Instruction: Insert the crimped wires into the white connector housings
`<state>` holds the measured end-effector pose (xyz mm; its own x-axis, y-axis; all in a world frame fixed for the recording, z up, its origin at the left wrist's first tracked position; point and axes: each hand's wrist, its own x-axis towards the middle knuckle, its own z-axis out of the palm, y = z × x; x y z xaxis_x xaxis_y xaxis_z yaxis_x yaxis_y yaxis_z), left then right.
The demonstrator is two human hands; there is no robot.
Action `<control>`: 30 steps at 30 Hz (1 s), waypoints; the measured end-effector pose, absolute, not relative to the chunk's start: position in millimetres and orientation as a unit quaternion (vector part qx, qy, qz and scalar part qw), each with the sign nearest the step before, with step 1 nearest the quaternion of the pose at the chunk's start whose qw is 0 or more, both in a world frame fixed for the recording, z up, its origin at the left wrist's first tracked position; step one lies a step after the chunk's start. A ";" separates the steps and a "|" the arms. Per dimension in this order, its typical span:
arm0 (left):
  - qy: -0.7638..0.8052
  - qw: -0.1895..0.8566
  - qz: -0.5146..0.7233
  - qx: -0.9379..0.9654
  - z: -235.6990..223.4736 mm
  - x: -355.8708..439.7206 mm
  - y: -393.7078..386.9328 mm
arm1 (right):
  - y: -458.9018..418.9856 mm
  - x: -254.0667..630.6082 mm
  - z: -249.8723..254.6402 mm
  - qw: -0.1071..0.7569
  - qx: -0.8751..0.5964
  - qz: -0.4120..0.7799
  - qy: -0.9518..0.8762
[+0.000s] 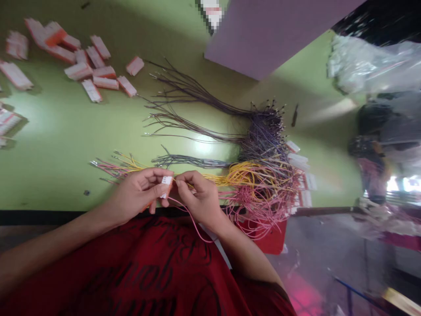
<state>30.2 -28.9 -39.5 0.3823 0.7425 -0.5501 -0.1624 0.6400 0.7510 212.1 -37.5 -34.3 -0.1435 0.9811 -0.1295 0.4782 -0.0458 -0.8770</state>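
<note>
My left hand is closed around a small white connector housing with an orange side, held just above the near edge of the green table. My right hand pinches a thin yellow wire at the connector's end. A pink wire hangs from the connector and loops down over my red shirt. Behind my hands lie bundles of yellow wires, pink wires and grey wires.
Purple and brown wires fan out across the table's middle. Several white-and-orange connector housings lie scattered at the far left. A purple board sits at the far side. Clear plastic bags lie at the right. A red bin stands below the table edge.
</note>
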 end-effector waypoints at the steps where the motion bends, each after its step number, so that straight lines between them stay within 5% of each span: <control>1: 0.473 0.772 0.295 0.305 -39.7 30.3 -28.1 | -33.4 216.5 -35.1 0.287 -0.576 0.413 -0.645; 9: 0.461 0.798 0.227 0.317 -37.0 31.6 -18.2 | -1.1 252.4 -60.2 0.104 -0.551 0.044 -0.827; 20: 0.466 0.811 0.215 0.282 -40.3 34.4 -16.1 | -3.2 257.3 -61.2 0.095 -0.532 0.009 -0.841; 24: 0.471 0.810 0.219 0.272 -39.0 34.3 -14.1 | -7.0 268.7 -55.0 0.160 -0.560 0.081 -0.809; 30: 0.480 0.803 0.222 0.275 -36.0 35.0 -11.0 | -8.2 296.2 -11.0 0.124 -0.585 0.230 -0.768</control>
